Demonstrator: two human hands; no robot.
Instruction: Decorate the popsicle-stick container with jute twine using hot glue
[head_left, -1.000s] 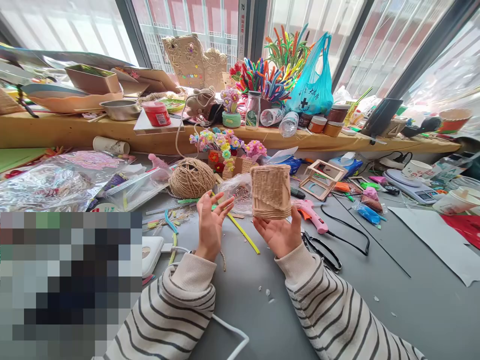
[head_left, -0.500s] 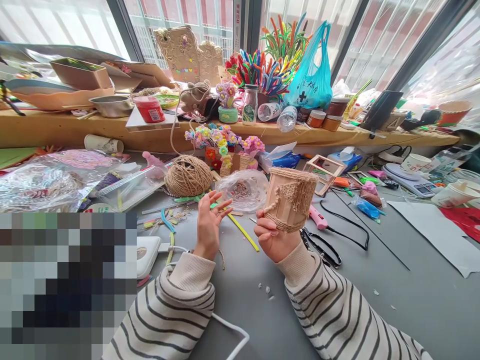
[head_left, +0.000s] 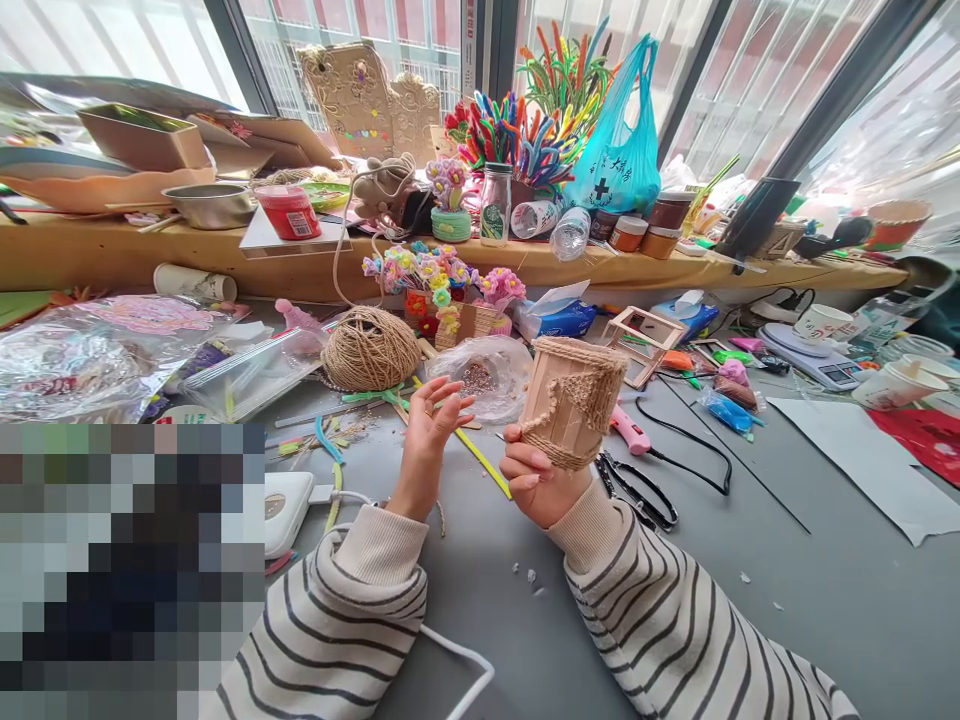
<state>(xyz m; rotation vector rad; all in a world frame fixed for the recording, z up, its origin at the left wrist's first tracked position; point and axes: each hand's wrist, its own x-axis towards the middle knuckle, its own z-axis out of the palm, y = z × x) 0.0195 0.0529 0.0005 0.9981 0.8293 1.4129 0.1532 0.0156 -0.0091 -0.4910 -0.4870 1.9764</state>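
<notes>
My right hand (head_left: 544, 478) grips a small wooden-stick pot (head_left: 551, 400) by its lower left side and holds it up above the table. Twine wraps the pot's rim and base, and a patch of braided twine covers part of its side. To the left, my left hand (head_left: 429, 440) is raised with its fingers apart and nothing in it. Behind that hand lies a ball of twine (head_left: 371, 350). A clear plastic bag (head_left: 510, 365) with small brown bits sits between the twine ball and the pot. Just right of the pot rests a pink glue gun (head_left: 631, 432).
A yellow pipe cleaner (head_left: 484, 460) lies between my hands. At the left is a white device (head_left: 286, 512) with a cable. Black cords, a kitchen scale (head_left: 814, 355) and white paper (head_left: 855, 460) are on the right. A crowded shelf (head_left: 285, 262) runs along the windows.
My left hand has tilted a little to the right, its fingers more bent. The pot stays in my right hand. The whole view has shifted slightly.
</notes>
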